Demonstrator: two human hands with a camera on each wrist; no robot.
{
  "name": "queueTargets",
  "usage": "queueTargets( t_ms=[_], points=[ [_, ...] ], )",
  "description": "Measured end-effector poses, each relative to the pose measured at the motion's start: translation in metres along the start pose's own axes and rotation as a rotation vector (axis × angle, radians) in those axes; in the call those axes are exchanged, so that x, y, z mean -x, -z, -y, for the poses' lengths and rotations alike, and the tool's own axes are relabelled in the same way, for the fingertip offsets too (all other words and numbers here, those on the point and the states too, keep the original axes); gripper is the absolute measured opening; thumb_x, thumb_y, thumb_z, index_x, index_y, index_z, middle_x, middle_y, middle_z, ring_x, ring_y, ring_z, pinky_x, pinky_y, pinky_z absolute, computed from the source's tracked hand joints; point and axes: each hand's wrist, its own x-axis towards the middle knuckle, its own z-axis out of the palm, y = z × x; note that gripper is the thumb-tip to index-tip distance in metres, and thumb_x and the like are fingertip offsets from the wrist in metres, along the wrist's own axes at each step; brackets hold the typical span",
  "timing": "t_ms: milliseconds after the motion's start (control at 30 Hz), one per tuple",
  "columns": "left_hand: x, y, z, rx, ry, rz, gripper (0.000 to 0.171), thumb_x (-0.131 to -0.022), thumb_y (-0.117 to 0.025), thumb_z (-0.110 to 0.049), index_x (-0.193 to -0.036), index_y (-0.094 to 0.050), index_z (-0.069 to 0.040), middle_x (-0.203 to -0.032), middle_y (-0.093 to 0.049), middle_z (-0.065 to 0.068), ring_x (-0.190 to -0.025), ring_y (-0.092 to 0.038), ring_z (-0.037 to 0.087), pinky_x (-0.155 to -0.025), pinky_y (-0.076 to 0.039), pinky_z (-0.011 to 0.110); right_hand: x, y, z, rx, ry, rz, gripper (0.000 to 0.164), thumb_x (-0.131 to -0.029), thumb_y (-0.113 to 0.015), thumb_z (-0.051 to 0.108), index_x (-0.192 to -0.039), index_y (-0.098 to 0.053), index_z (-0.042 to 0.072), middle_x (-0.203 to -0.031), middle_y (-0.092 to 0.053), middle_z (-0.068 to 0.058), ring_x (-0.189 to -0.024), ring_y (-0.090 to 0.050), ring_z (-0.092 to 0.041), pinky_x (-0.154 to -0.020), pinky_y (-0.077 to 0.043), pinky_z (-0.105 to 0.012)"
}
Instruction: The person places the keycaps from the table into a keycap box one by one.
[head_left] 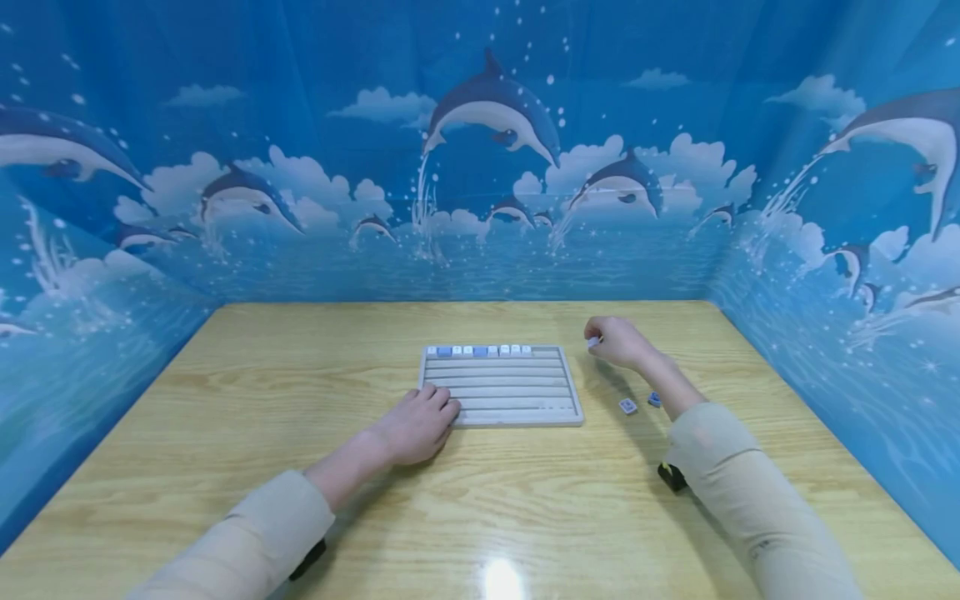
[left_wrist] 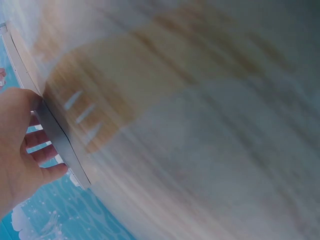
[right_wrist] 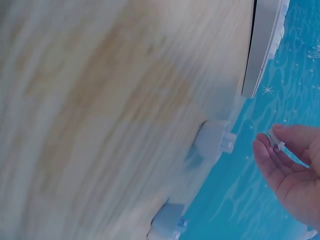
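Note:
A light grey keyboard (head_left: pixel 517 392) lies mid-table, white and lavender keycaps (head_left: pixel 480 351) along its back row and bare rows in front. My left hand (head_left: pixel 422 423) holds its front left corner. The left wrist view has that thumb against the front side of the keyboard (left_wrist: pixel 57 137), the other fingers over it. Right of the keyboard, my right hand (head_left: pixel 618 342) is raised and pinches a small pale keycap (right_wrist: pixel 274 140) between thumb and fingertips. Below this hand lie a white keycap (head_left: pixel 627 406) and a blue keycap (head_left: pixel 655 399), the latter near the forearm.
The wood-grain table (head_left: pixel 225 392) is enclosed at the back and sides by a blue curtain (head_left: pixel 315 275) printed with dolphins. A dark strap part (head_left: pixel 672 477) hangs under the right sleeve.

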Motion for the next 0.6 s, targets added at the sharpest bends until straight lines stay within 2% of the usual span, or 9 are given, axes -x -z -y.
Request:
queueTargets(
  t_ms=[133,333,600],
  points=[
    [0.0,0.0,0.0,-0.001,-0.002,-0.003,0.025,-0.094,-0.047,-0.02,-0.113,-0.054,-0.006,-0.104,-0.05,0.009,-0.097,-0.047,0.026,-0.083,-0.044,0.042,-0.002,-0.004,0.002,-0.014,0.004,-0.002,0.023,-0.079,-0.057,-0.003,-0.101,-0.06,-0.008,-0.096,-0.062,-0.02,-0.091,-0.057,-0.034,-0.079,-0.047,-0.046],
    [0.0,0.0,0.0,0.001,0.005,0.001,0.025,-0.094,-0.047,-0.02,-0.113,-0.054,-0.006,-0.104,-0.05,0.009,-0.098,-0.047,0.026,-0.084,-0.044,0.042,-0.006,-0.008,0.008,-0.013,0.054,-0.018,0.02,-0.077,-0.059,-0.003,-0.097,-0.062,-0.005,-0.092,-0.063,-0.016,-0.088,-0.058,-0.032,-0.079,-0.047,-0.045],
    [0.0,0.001,0.0,0.003,0.006,0.018,0.025,-0.095,-0.047,-0.02,-0.115,-0.053,-0.006,-0.106,-0.05,0.009,-0.099,-0.046,0.026,-0.085,-0.043,0.042,-0.012,-0.013,0.016,-0.119,0.069,-0.002,0.024,-0.072,-0.056,-0.009,-0.093,-0.066,-0.003,-0.086,-0.063,-0.013,-0.082,-0.056,-0.028,-0.075,-0.047,-0.041]
  ],
)
